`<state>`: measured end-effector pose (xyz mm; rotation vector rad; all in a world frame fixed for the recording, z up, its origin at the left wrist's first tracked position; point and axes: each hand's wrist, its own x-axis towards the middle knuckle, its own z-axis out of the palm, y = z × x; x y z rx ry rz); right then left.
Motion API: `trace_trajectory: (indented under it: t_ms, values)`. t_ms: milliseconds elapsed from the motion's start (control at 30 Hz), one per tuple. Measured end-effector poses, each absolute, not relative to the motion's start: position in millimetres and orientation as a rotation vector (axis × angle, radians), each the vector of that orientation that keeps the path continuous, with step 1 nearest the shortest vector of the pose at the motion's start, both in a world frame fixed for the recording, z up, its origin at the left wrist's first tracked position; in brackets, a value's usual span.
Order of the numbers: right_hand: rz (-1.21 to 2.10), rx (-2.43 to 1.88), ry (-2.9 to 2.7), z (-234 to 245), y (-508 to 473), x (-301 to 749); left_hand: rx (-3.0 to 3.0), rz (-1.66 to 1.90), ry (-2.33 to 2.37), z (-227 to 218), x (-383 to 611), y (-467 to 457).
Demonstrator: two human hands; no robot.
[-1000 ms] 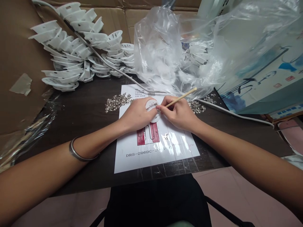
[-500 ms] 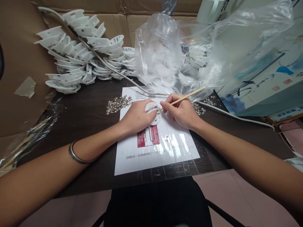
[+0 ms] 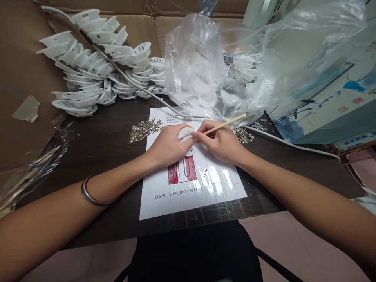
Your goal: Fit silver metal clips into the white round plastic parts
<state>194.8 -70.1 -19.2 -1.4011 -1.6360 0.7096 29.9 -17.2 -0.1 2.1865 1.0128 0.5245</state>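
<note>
My left hand point(image 3: 167, 145) is closed around a round white plastic disc point(image 3: 185, 133) with slots in it, the thumb lying across its face. In my right hand point(image 3: 223, 141) is a thin wooden stick point(image 3: 227, 123), pinched like a pen; its lower end is hidden by my fingers at the disc's right side. Both hands rest over a printed sheet point(image 3: 158, 207) with a red picture point(image 3: 182, 171) on it. A pile of small metal pieces point(image 3: 145, 130) lies left of my left hand, and another pile point(image 3: 243, 135) lies right of my right hand.
White plastic discs point(image 3: 88, 62) are stacked at the back left against cardboard point(image 3: 23, 78). Behind my hands stands a clear plastic bag point(image 3: 194, 66) with white parts. A pale cable point(image 3: 138, 87) crosses the table, and a printed box point(image 3: 320, 102) stands at the right.
My right hand has moved left onto the disc, carrying the stick with it. The view has shifted slightly. My left hand keeps its hold on the disc.
</note>
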Motion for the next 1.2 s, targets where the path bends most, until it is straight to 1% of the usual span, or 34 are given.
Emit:
trace_trajectory:
  t_ms: [200, 1200]
  values:
    - [0.729, -1.352, -1.531, -20.0, -69.1, 196.6, 2.209, 0.521, 1.006, -1.2, 29.9, -19.2]
    - [0.678, -1.397, -1.599, -19.1, -67.0, 194.6, 2.18, 0.508, 1.017, -0.8, 31.4, -18.5]
